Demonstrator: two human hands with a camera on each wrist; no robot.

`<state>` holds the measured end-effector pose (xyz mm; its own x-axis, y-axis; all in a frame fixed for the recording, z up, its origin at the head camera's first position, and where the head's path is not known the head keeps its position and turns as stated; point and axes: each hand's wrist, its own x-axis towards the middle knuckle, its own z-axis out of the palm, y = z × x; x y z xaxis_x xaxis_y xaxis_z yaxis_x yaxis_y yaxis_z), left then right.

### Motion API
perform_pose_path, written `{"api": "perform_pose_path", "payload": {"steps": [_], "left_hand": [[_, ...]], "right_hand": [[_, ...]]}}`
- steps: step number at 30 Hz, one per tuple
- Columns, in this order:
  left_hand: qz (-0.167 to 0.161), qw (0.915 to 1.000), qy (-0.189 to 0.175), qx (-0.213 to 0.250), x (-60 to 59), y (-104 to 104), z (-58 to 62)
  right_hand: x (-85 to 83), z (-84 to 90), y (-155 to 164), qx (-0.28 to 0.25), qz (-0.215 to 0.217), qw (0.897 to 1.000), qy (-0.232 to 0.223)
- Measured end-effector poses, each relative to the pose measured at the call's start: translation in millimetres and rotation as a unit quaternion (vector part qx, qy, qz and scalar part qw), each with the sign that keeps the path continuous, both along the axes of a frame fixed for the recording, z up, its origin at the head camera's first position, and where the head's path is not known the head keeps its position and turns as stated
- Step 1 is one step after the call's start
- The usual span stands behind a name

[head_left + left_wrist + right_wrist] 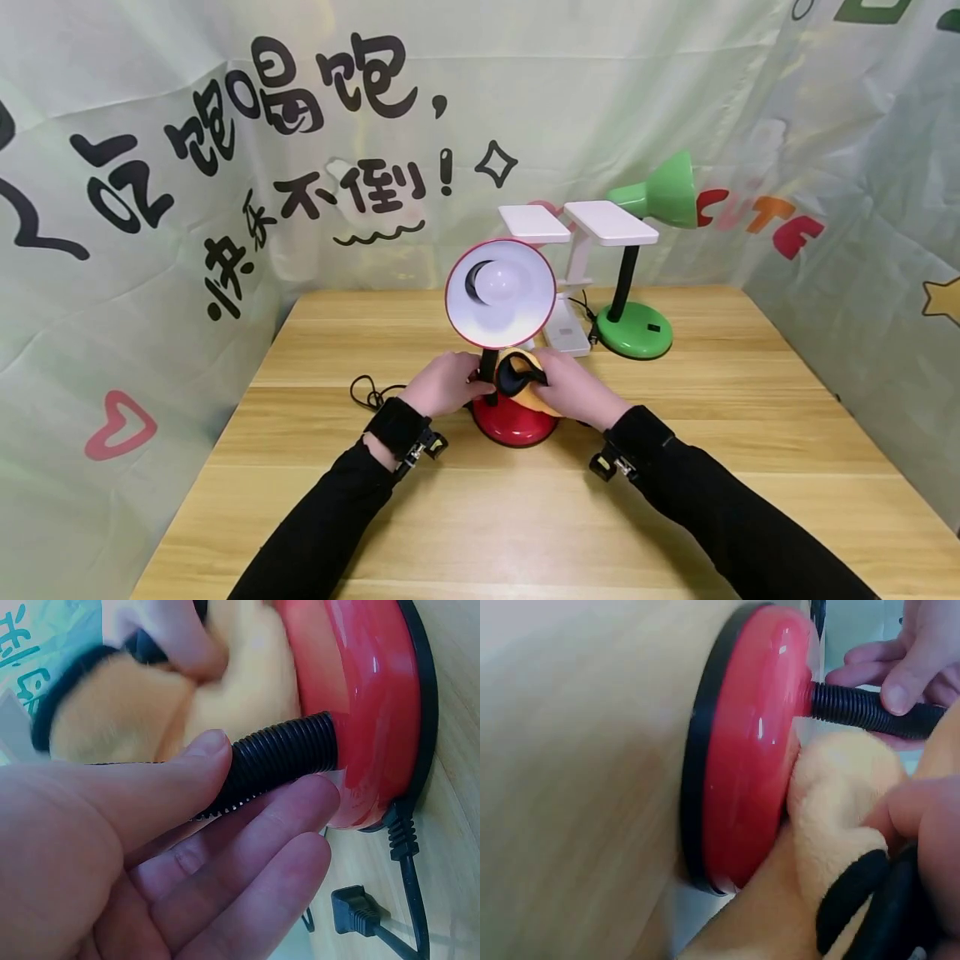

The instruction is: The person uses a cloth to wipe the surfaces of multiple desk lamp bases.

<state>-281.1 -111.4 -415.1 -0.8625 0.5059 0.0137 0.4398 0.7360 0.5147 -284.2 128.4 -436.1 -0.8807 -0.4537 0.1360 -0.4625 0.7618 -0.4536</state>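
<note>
Your left hand (112, 855) has thumb and fingers (247, 847) curled round the black ribbed neck (281, 761) of the red lamp (501, 333), pinching it just above the red base (516, 421). Your right hand (573, 387) presses a yellow cloth (832, 802) with black edging against that base, fingers bent over it. The neck's long axis stands upright at frame centre, and the shade (500, 293) faces you, showing its bulb (501, 283). Count three lamps: this red one, a white one (577, 250) and a green one (645, 275) at upper right on the wooden table (750, 417).
</note>
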Motion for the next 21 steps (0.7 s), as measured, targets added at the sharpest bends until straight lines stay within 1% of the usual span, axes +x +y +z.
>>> {"api": "perform_pose_path", "payload": {"steps": [6,8,10,11,15,17,19,21], "left_hand": [[0.001,1.0,0.007,-0.002,1.3,0,0.9],[0.0,1.0,0.006,-0.002,1.6,0,1.4],[0.0,1.0,0.003,-0.001,1.7,1,1.8],[0.0,1.0,0.0,-0.001,1.8,1,2.0],[0.002,1.0,-0.007,0.002,1.7,1,2.6],[0.002,1.0,-0.006,0.0,1.5,1,2.6],[0.002,1.0,-0.004,-0.002,1.3,1,2.3],[0.003,1.0,-0.003,-0.005,1.1,1,1.8]], "right_hand": [[-17.2,-6.5,-11,-0.001,-0.046,0.998,0.043],[-20.8,-8.9,-13,-0.009,-0.046,0.998,0.046],[-22.6,-10.3,-13,-0.013,-0.036,0.999,0.036],[-22.4,-10.4,-13,-0.014,-0.028,0.999,0.023],[-18.4,-6.5,-9,-0.019,0.012,0.999,-0.05],[-15.0,-3.6,-6,-0.022,0.034,0.997,-0.071],[-11.0,-1.7,-3,-0.021,0.057,0.995,-0.075],[-5.4,-0.5,0,-0.008,0.08,0.995,-0.06]]}}
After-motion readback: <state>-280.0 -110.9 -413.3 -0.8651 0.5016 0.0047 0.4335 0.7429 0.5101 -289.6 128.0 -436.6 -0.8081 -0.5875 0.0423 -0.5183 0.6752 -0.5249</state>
